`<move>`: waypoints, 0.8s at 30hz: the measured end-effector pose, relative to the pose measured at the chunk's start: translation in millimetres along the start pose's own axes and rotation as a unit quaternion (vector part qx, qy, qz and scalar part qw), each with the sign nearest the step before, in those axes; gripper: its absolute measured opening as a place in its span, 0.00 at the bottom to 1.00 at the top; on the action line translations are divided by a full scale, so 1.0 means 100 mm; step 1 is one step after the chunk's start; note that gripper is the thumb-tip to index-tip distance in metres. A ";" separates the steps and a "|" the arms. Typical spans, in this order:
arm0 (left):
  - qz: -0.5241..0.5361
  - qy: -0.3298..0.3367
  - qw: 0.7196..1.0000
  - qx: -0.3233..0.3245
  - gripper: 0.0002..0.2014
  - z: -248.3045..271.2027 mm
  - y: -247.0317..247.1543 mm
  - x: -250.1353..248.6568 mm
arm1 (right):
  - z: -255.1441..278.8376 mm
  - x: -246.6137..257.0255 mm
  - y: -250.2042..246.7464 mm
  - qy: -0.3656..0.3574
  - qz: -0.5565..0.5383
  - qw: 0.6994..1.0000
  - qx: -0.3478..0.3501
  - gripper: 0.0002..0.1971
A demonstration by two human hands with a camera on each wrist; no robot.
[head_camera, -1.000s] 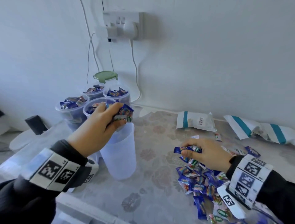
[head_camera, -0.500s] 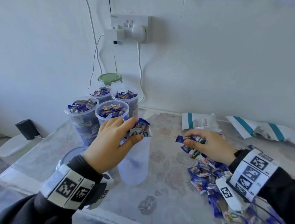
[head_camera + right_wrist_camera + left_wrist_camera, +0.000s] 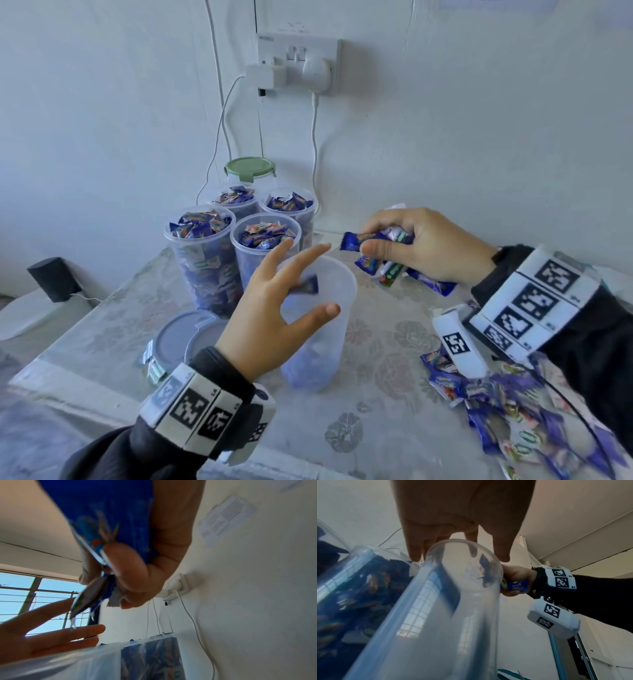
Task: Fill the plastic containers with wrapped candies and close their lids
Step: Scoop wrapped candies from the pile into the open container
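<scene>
A tall translucent container (image 3: pixel 322 342) (image 3: pixel 447 615) stands open at the table's middle. My left hand (image 3: pixel 291 291) (image 3: pixel 460 545) (image 3: pixel 51 632) hovers over its rim with fingers spread, and a blue candy (image 3: pixel 308 285) (image 3: pixel 485 572) falls inside. My right hand (image 3: pixel 414 246) (image 3: pixel 513 582) (image 3: pixel 137 561) grips a bunch of wrapped candies (image 3: pixel 380 253) (image 3: pixel 109 524) just right of the rim. Several candy-filled containers (image 3: pixel 202 253) (image 3: pixel 359 588) (image 3: pixel 154 660) stand without lids behind it. A loose pile of candies (image 3: pixel 507 411) lies at the right.
Grey lids (image 3: pixel 181 339) lie on the table left of my left wrist. A green-lidded jar (image 3: pixel 250 169) stands against the wall under a socket (image 3: pixel 298 65) (image 3: pixel 178 585) with hanging cables. A black block (image 3: pixel 53 279) sits at far left.
My left hand has opened over the container and dropped its candies in. My right hand has lifted from the pile with a bunch of candies and moved up-left toward the rim.
</scene>
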State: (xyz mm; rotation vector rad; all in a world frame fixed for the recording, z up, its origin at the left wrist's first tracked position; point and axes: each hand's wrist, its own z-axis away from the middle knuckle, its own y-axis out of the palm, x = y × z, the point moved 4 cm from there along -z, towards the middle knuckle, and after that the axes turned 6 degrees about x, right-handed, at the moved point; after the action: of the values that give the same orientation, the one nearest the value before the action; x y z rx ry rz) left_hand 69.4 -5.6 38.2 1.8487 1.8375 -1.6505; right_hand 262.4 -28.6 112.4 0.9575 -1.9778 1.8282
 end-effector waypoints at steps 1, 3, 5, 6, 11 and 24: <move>0.010 0.013 1.000 -0.009 0.35 0.02 -0.01 0.00 | -0.06 0.07 0.01 -0.001 0.006 1.000 0.011 0.15; 0.026 0.032 0.999 -0.028 0.39 0.06 -0.01 0.01 | -0.16 0.17 0.04 -0.005 0.029 0.999 0.027 0.14; 0.057 0.016 0.997 -0.055 0.42 0.10 0.01 0.06 | -0.26 0.26 0.09 -0.008 0.051 0.998 0.047 0.12; 0.072 -0.003 0.995 -0.069 0.44 0.13 0.02 0.10 | -0.30 0.29 0.13 -0.009 0.062 0.996 0.060 0.10; 0.115 -0.079 0.988 -0.073 0.45 0.19 0.11 0.19 | -0.45 0.40 0.34 -0.010 0.141 0.980 0.140 0.15; 0.170 -0.105 0.977 -0.074 0.54 0.22 0.16 0.28 | -0.47 0.46 0.32 -0.074 -0.027 0.990 -0.118 0.10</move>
State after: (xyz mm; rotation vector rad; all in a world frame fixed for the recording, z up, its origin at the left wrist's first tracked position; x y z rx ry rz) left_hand 60.4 -5.7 0.4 1.7334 1.4253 -1.4805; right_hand 197.3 3.1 123.1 1.0855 -2.1736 1.4905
